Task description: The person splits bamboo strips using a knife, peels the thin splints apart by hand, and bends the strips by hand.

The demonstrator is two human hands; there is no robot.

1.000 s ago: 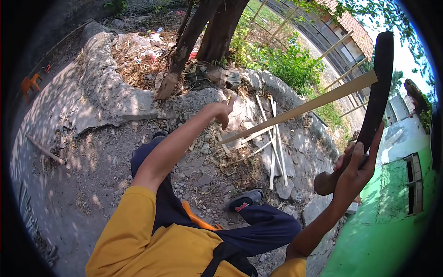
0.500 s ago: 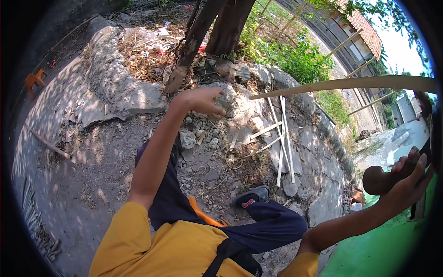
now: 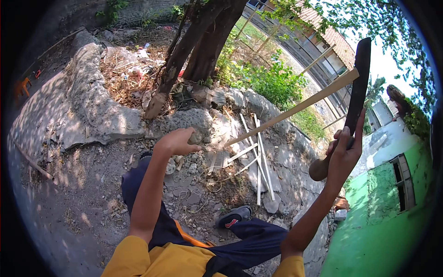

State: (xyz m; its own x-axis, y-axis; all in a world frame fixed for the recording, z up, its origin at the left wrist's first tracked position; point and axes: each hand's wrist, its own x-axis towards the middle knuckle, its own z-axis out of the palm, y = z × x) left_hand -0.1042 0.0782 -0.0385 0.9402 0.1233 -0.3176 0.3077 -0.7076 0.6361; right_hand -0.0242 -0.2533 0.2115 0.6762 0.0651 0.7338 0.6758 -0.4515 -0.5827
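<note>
My right hand (image 3: 344, 152) is closed around the rounded wooden handle (image 3: 319, 170) of a machete. Its dark blade (image 3: 362, 78) points up, slightly tilted. A long pale bamboo strip (image 3: 295, 108) runs down and left from the upper part of the blade, its right end meeting the edge; whether it is wedged there I cannot tell. The strip's lower end stops short of my left hand (image 3: 177, 142), which hangs with thumb and fingers apart and nothing visible in it. Beyond the ground by my foot lie several pale bamboo strips (image 3: 260, 157), crossing one another.
A tree trunk (image 3: 203, 51) rises behind a low broken concrete edge (image 3: 108, 120). Rubble and stones lie before my legs. An orange seat edge (image 3: 187, 234) shows beneath me. On the right stands a green wall (image 3: 369, 240) with a window frame (image 3: 403, 182); a stick (image 3: 34, 161) lies at left.
My right hand has swung inward and left, bringing the machete upright into full view with the bamboo strip's end at its blade. The view has shifted right; my left hand remains open.
</note>
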